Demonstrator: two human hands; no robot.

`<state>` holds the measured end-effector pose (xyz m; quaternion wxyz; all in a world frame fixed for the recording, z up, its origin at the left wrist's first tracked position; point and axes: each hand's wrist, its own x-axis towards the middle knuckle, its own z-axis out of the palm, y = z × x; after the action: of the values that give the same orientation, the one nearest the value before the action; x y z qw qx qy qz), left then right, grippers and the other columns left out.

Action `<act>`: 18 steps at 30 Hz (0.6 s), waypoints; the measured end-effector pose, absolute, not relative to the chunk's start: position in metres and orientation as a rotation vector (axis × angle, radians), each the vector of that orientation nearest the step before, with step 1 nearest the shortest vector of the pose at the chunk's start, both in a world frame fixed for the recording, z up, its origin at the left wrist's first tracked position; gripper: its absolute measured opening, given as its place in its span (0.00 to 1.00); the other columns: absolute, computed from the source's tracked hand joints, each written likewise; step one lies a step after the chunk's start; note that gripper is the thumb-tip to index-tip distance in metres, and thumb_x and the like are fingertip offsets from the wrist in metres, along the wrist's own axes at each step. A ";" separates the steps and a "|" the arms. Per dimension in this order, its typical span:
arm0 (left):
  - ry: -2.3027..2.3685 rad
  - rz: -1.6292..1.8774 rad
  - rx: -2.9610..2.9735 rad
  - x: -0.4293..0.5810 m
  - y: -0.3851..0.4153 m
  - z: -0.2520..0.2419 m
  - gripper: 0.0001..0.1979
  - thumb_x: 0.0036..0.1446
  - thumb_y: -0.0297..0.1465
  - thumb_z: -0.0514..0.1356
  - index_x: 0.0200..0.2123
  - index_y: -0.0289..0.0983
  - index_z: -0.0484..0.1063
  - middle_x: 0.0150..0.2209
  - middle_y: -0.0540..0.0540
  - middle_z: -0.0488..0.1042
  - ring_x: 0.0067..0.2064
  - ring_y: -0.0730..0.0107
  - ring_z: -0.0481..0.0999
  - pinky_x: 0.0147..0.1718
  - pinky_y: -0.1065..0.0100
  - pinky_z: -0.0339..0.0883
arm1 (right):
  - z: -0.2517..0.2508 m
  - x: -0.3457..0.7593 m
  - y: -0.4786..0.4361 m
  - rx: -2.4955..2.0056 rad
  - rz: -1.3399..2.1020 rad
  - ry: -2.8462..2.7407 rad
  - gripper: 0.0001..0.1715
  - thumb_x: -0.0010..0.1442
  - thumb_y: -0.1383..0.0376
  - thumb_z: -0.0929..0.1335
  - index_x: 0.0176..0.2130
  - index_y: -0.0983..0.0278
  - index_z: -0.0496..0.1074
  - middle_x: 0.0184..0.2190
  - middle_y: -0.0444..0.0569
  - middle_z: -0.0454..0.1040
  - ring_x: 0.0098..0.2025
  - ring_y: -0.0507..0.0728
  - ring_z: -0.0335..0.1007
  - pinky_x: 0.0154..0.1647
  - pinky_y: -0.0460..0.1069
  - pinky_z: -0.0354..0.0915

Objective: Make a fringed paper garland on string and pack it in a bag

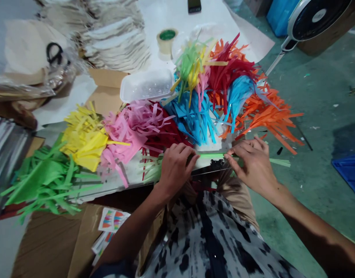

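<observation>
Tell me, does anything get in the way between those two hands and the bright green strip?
Nothing visible does: the left hand and right hand are already at the green strip, its middle bare between them. The blue fringe lies beyond the strip, not between it and either hand.

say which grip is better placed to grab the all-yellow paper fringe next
Left, likely: the left grip is nearer the all-yellow paper fringe; the right grip is farther across. Both are at the green strip.
</observation>
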<state>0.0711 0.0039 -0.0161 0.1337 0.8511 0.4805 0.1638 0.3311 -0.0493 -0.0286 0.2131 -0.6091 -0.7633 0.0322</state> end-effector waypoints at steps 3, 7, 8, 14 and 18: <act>1.454 0.431 2.474 0.075 0.006 -0.016 0.08 0.70 0.36 0.62 0.38 0.39 0.76 0.39 0.46 0.78 0.44 0.58 0.72 0.42 0.58 0.61 | -0.025 0.326 -0.046 -1.760 0.068 -2.171 0.15 0.73 0.56 0.64 0.40 0.62 0.76 0.37 0.51 0.80 0.49 0.67 0.70 0.60 0.64 0.57; 1.481 0.420 2.480 0.078 0.007 -0.017 0.08 0.69 0.36 0.64 0.36 0.39 0.75 0.38 0.46 0.77 0.43 0.58 0.71 0.41 0.57 0.60 | -0.022 0.322 -0.041 -1.809 0.021 -2.224 0.17 0.72 0.56 0.63 0.39 0.63 0.76 0.37 0.54 0.79 0.48 0.67 0.68 0.54 0.63 0.57; 1.480 0.419 2.483 0.078 0.007 -0.017 0.08 0.68 0.36 0.64 0.36 0.39 0.75 0.38 0.46 0.77 0.43 0.58 0.71 0.41 0.57 0.60 | -0.021 0.321 -0.041 -1.822 0.015 -2.231 0.17 0.71 0.56 0.64 0.39 0.63 0.76 0.37 0.54 0.79 0.47 0.67 0.68 0.53 0.63 0.57; 1.526 0.444 2.530 0.082 0.004 -0.015 0.06 0.68 0.36 0.64 0.40 0.39 0.76 0.40 0.45 0.78 0.44 0.56 0.73 0.41 0.57 0.61 | -0.011 0.309 -0.047 -1.845 -0.198 -2.227 0.13 0.71 0.61 0.65 0.46 0.61 0.78 0.46 0.57 0.80 0.55 0.71 0.68 0.67 0.71 0.49; 1.269 0.583 2.697 0.082 0.000 -0.016 0.07 0.69 0.30 0.63 0.48 0.43 0.79 0.48 0.45 0.83 0.50 0.57 0.75 0.51 0.54 0.63 | -0.013 0.307 -0.055 -1.609 -0.114 -2.351 0.18 0.73 0.69 0.64 0.50 0.50 0.79 0.45 0.45 0.83 0.59 0.66 0.71 0.72 0.70 0.43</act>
<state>0.0819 -0.0002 -0.0161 0.0520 0.8868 0.4172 0.1918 0.3074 -0.0554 -0.0127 0.1445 -0.5583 -0.8160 -0.0397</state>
